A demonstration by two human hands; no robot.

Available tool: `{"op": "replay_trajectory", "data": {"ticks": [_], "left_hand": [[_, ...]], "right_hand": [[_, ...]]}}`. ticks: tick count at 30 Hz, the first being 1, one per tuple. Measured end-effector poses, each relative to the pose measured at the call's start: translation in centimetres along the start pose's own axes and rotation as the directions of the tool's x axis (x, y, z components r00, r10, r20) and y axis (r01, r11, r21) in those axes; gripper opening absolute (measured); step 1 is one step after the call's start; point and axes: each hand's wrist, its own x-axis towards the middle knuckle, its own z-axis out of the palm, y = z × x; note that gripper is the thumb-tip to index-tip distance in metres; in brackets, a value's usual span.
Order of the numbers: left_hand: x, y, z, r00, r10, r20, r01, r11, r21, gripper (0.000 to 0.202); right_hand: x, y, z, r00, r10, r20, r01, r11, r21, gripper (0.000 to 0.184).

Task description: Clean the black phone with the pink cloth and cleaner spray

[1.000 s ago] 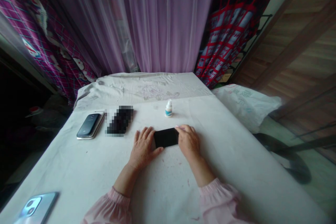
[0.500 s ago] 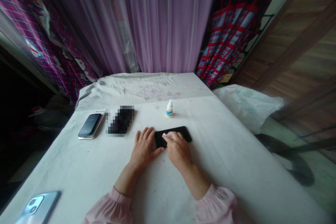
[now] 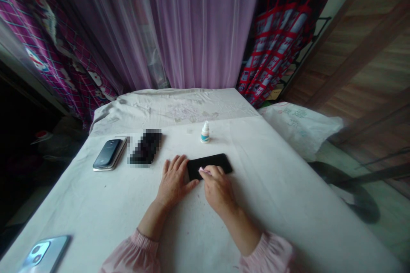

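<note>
A black smartphone (image 3: 198, 165) lies face up on the cloth-covered table, its dark screen uppermost. My left hand (image 3: 174, 181) rests flat at the phone's left end, fingers stretched out and thumb along the near corner, touching its edge. Pinched in my right hand (image 3: 220, 187) is a small pink piece of cloth or tissue (image 3: 203, 171), held down against the screen. The right hand hides part of the phone's near edge. Just beyond the phone stands a small white dropper bottle (image 3: 205, 132) with a blue label.
Stacked phones (image 3: 108, 153) and a pixelated dark object (image 3: 146, 147) lie to the left. A light blue phone (image 3: 46, 256) is at the near left. Off the table's right edge is a white plastic bag (image 3: 301, 126); purple curtains (image 3: 205, 30) hang behind.
My right hand has slid slightly toward me across the screen with the pink piece. My left hand stays at the phone's end. The whole view has shifted slightly.
</note>
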Motion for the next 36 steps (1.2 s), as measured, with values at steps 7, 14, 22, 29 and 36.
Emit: {"op": "replay_trajectory", "data": {"ticks": [7, 14, 22, 29, 36], "left_hand": [[0.0, -0.1, 0.0, 1.0, 0.01, -0.01, -0.01, 1.0, -0.005, 0.069], [0.1, 0.0, 0.0, 1.0, 0.002, 0.008, -0.002, 1.0, 0.003, 0.068], [0.1, 0.0, 0.0, 1.0, 0.002, -0.004, -0.002, 1.0, 0.002, 0.066], [0.2, -0.1, -0.2, 1.0, 0.006, 0.009, -0.006, 1.0, -0.01, 0.067], [0.2, -0.2, -0.1, 1.0, 0.009, 0.021, -0.009, 1.0, -0.009, 0.068]], "right_hand": [[-0.2, 4.4, -0.8, 0.975, 0.19, -0.118, -0.191, 0.982, 0.009, 0.031], [-0.2, 4.9, -0.7, 0.974, 0.175, -0.146, -0.175, 0.985, 0.013, 0.032], [-0.2, 3.8, -0.2, 0.995, 0.025, -0.096, -0.007, 0.983, 0.182, 0.031], [-0.5, 8.6, -1.2, 0.956, 0.22, -0.195, -0.208, 0.975, 0.082, 0.029], [0.2, 8.4, -0.6, 0.943, 0.247, -0.223, -0.228, 0.968, 0.109, 0.028]]}}
